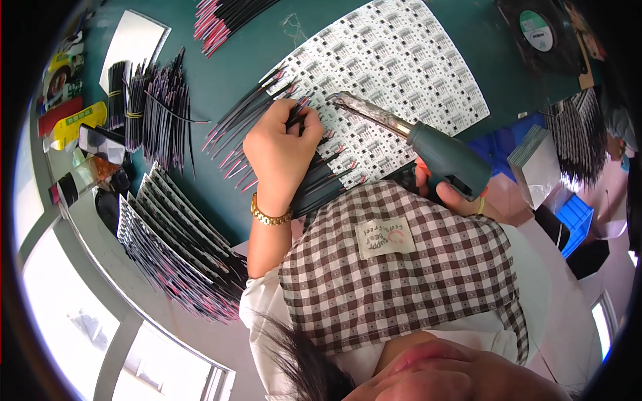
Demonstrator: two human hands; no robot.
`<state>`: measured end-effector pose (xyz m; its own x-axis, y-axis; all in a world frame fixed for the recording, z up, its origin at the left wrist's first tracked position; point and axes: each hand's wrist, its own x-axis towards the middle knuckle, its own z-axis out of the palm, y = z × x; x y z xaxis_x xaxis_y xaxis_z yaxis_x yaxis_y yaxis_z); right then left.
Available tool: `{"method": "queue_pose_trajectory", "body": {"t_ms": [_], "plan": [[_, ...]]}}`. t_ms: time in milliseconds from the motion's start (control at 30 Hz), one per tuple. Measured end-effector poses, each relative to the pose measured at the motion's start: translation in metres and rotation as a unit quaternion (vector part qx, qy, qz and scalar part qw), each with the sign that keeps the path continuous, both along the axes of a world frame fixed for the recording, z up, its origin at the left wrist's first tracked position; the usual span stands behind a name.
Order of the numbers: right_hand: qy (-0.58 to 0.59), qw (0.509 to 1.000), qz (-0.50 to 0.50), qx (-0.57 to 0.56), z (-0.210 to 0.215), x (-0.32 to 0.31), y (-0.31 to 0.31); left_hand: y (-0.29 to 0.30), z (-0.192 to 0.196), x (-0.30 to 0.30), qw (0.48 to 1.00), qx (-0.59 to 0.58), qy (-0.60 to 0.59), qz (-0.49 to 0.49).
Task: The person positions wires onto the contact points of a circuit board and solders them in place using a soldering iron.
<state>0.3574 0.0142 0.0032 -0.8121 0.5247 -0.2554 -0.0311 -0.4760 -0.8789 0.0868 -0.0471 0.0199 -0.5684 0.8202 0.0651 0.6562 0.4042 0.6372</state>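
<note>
Around my green bench (227, 77), a blue bin (578, 224) sits at right, a yellow object (80, 125) lies beside a red object (59, 115) at left, and bright windows (70, 311) show lower left.

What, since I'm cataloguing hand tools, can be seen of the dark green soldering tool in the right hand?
The soldering tool has a broad, plastic-looking dark green handle with a dark recess near its rear, and a slim metallic barrel, shiny by the handle and mottled farther along. The right hand grips the handle. It slants forward and left over the patterned white sheet, its end near the left hand; whether that end touches anything is unclear.
</note>
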Motion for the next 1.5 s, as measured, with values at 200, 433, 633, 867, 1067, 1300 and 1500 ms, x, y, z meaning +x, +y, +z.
{"method": "queue_pose_trajectory", "body": {"t_ms": [200,433,633,867,1067,1300,1500], "plan": [[-0.085,0.993,0.074,0.017,0.004,0.000,0.006,0.000,0.000,0.001,0.999,-0.036,-0.020,0.018],[-0.093,0.989,0.097,0.055,0.002,0.004,0.004,0.004,0.000,0.002,0.999,-0.026,-0.027,0.002],[-0.117,0.985,0.084,0.098,-0.001,-0.001,0.000,0.002,0.003,0.000,1.000,-0.016,-0.023,0.003],[-0.050,0.990,0.005,0.135,0.003,-0.009,0.003,0.004,0.005,-0.003,0.998,-0.047,-0.040,-0.006],[-0.065,0.986,-0.001,0.155,0.002,-0.005,0.002,0.008,0.007,-0.006,0.996,-0.077,-0.043,-0.009],[-0.089,0.991,0.083,0.064,-0.005,0.001,0.001,0.008,0.002,-0.004,0.997,-0.070,-0.035,-0.003],[-0.115,0.982,0.115,0.093,-0.005,0.003,0.002,0.007,0.001,-0.005,0.997,-0.062,-0.034,-0.013]]}}
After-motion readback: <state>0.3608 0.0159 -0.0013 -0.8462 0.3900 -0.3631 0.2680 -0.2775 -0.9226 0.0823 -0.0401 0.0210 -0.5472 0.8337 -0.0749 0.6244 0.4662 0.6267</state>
